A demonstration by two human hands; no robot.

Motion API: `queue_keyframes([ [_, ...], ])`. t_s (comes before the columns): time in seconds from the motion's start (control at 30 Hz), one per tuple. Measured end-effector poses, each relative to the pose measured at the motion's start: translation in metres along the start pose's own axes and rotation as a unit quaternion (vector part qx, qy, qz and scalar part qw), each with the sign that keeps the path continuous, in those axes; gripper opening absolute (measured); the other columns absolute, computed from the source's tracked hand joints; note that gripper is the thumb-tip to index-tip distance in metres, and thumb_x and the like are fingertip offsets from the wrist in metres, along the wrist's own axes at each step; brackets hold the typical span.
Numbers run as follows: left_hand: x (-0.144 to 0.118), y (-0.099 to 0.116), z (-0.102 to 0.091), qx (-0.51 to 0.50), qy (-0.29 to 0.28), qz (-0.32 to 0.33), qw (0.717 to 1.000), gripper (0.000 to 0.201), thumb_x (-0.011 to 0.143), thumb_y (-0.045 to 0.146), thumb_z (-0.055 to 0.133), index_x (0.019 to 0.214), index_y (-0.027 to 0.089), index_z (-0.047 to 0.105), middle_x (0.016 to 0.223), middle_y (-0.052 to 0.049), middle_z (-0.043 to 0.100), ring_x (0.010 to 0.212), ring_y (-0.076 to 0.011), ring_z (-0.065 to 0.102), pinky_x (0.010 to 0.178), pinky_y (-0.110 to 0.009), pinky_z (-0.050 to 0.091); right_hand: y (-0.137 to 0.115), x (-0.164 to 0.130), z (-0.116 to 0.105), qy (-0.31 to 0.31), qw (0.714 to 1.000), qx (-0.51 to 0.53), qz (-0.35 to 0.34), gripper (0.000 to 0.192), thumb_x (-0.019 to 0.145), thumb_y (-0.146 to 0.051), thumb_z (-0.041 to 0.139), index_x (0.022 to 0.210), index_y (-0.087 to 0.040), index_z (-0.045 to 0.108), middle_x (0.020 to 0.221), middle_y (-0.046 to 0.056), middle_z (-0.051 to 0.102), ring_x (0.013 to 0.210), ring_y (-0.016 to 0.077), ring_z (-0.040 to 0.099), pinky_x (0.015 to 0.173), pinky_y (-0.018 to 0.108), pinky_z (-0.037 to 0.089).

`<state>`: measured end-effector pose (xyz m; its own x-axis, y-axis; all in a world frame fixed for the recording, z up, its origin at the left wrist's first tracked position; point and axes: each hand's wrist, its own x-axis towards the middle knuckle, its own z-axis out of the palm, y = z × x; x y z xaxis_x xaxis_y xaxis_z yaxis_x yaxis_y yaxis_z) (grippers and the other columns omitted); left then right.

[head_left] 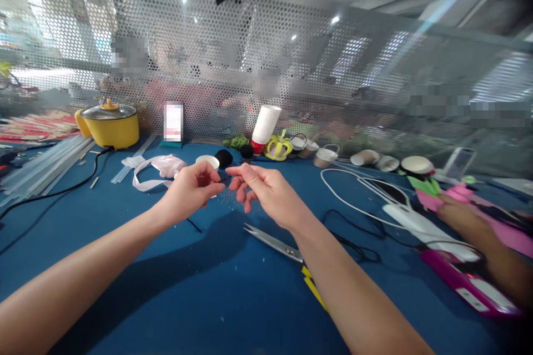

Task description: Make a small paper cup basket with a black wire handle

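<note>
Black thread point(225, 179), very thin, runs between the two hands above the blue counter point(187, 288). The left hand point(192, 188) is curled, with its fingertips pinched on one end. The right hand point(260, 187) is half open, fingers loosely bent; I cannot tell if it grips the other end. Scissors point(277, 245) with yellow handles lie just under the right wrist. A pink ribbon point(160, 169) lies just behind the left hand.
</note>
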<state>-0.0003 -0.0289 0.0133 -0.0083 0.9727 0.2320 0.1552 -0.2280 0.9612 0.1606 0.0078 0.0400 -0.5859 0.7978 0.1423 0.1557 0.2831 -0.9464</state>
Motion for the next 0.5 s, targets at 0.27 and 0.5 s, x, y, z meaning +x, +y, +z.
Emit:
queue_keyframes([
  [0.27, 0.0016, 0.0009, 0.0002, -0.011, 0.025, -0.002, 1.0, 0.018, 0.067, 0.019, 0.062, 0.066, 0.017, 0.044, 0.047, 0.008, 0.044, 0.037, -0.0051, 0.043, 0.035, -0.017, 0.035, -0.003, -0.0042, 0.0017, 0.02, 1.0, 0.008, 0.006, 0.047, 0.082, -0.051, 0.042, 0.09, -0.009, 0.063, 0.066, 0.004, 0.054, 0.048, 0.0073, 0.047, 0.037, 0.021, 0.038],
  [0.5, 0.0022, -0.0018, 0.0007, 0.005, 0.042, 0.007, 0.999, 0.018, 0.067, 0.021, 0.061, 0.066, 0.017, 0.044, 0.049, 0.007, 0.043, 0.04, -0.0057, 0.043, 0.036, -0.017, 0.036, -0.006, -0.004, 0.0035, 0.011, 0.997, 0.064, 0.03, 0.047, 0.081, -0.05, 0.046, 0.098, -0.008, 0.06, 0.066, 0.003, 0.054, 0.047, 0.0063, 0.045, 0.034, 0.018, 0.035],
])
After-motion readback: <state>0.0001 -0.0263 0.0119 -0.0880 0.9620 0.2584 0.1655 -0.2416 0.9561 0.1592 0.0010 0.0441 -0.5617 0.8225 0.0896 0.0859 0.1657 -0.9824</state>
